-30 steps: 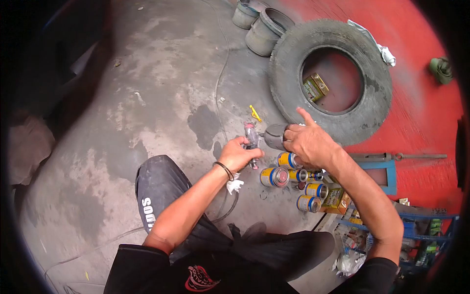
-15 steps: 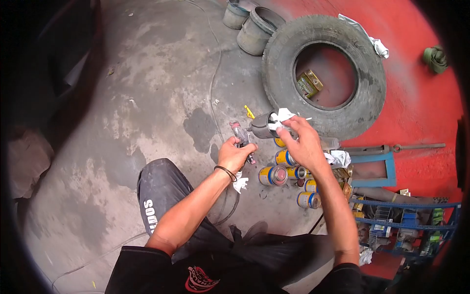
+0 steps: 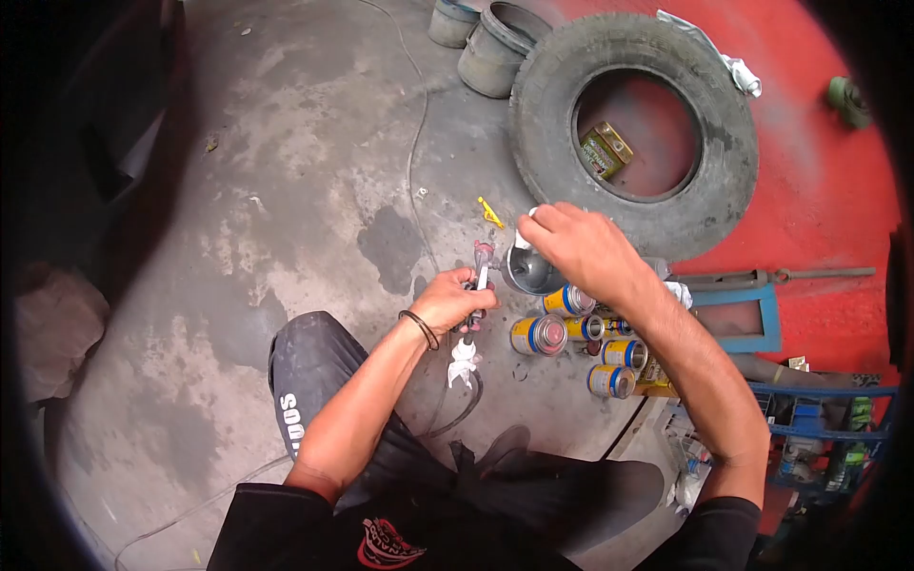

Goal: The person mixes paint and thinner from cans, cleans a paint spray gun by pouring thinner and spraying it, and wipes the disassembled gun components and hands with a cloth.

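Observation:
My left hand [image 3: 455,300] is closed around the handle of a spray gun [image 3: 483,259]. The gun's grey metal cup [image 3: 535,273] lies on its side, with its mouth toward my right. My right hand [image 3: 583,246] pinches a white rag [image 3: 525,231] at the cup's upper rim. Below the gun's handle, a second white cloth [image 3: 463,360] is wrapped about the start of the air hose [image 3: 473,404]. Just right of the gun stand several yellow-and-blue paint cans [image 3: 524,335]. A small yellow piece [image 3: 489,211] lies on the floor above the gun.
A large tyre [image 3: 543,124] lies on the floor ahead, with a tin [image 3: 605,150] inside its hole. Two buckets [image 3: 487,71] stand behind it. To the right are a blue frame [image 3: 769,319] and a blue rack [image 3: 828,433]. A thin hose [image 3: 412,162] crosses the concrete floor.
My right hand has turned over, its back now upward, and the rag has shifted to the cup's upper rim. The cup's mouth shows more. The gun stands more upright in my left hand.

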The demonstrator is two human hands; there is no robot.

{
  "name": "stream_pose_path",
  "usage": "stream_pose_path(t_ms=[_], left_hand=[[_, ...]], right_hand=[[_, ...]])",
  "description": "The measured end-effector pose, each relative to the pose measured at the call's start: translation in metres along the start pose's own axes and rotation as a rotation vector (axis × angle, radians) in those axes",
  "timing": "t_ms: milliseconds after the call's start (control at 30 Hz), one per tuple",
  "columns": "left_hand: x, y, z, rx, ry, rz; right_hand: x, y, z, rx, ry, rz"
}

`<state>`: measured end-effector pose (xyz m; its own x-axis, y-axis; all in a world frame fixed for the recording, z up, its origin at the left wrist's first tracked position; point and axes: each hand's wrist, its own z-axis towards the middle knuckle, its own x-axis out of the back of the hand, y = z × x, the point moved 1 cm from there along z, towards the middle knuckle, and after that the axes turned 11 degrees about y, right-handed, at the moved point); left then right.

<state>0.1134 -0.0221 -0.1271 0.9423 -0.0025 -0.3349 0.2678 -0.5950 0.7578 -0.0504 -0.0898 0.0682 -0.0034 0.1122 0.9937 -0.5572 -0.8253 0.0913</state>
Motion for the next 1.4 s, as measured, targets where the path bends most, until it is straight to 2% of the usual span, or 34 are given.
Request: stream_pose_path(t_ms=[100,133,233,367,433,467,500,567,767,933,1000,1033,1100,1200,1300,1333,1400], left_hand=[[-0.003,-0.011,0.007,0.004,0.023,-0.031],[-0.005,-0.013,0.006,-0.007,0.068,-0.022],[0.0,-0.014,0.012,-0.03,0.177,-0.014],[-0.009,-0.015,0.014,-0.058,0.247,-0.01],[-0.013,-0.015,0.02,-0.059,0.268,-0.034],[-0.015,-0.014,0.021,-0.058,0.281,-0.047],[-0.016,-0.013,0.021,-0.061,0.291,-0.04],[-0.019,-0.009,0.018,-0.068,0.312,-0.03],[-0.024,-0.023,0.027,-0.125,0.356,0.018],[-0.032,-0.014,0.01,-0.136,0.319,-0.084],[-0.033,-0.041,0.033,-0.218,0.386,-0.074],[-0.032,-0.05,0.042,-0.262,0.422,-0.07],[-0.026,-0.045,0.04,-0.205,0.388,-0.028],[-0.019,-0.029,0.033,-0.093,0.303,-0.029],[-0.015,-0.013,0.027,-0.019,0.196,-0.087],[-0.015,-0.01,0.027,-0.005,0.182,-0.113],[-0.014,-0.01,0.029,0.036,0.174,-0.162]], right_hand=[[-0.003,0.016,0.001,-0.162,0.088,0.194],[-0.005,0.024,-0.003,-0.248,0.034,0.205],[0.002,0.044,-0.017,-0.645,0.057,0.46],[0.004,0.037,-0.014,-0.89,0.45,0.968],[-0.025,0.025,-0.012,-0.804,0.58,0.983],[-0.03,0.02,-0.015,-0.81,0.399,0.722],[-0.031,0.013,-0.018,-0.613,0.39,0.271],[-0.03,0.003,-0.02,-0.505,0.389,0.132],[-0.027,0.0,-0.019,-0.206,0.007,0.043],[-0.022,0.007,0.007,-0.361,-0.441,0.138],[-0.031,0.004,0.019,-0.428,-0.676,0.13],[-0.039,0.007,0.018,-0.426,-0.646,0.142],[-0.06,0.012,0.008,-0.431,-0.578,0.173],[-0.053,0.013,-0.004,-0.263,-0.39,0.267],[-0.017,0.012,-0.007,-0.193,-0.328,0.38],[-0.011,0.015,-0.012,-0.131,-0.244,0.357],[0.011,0.019,-0.02,-0.189,-0.106,0.421]])
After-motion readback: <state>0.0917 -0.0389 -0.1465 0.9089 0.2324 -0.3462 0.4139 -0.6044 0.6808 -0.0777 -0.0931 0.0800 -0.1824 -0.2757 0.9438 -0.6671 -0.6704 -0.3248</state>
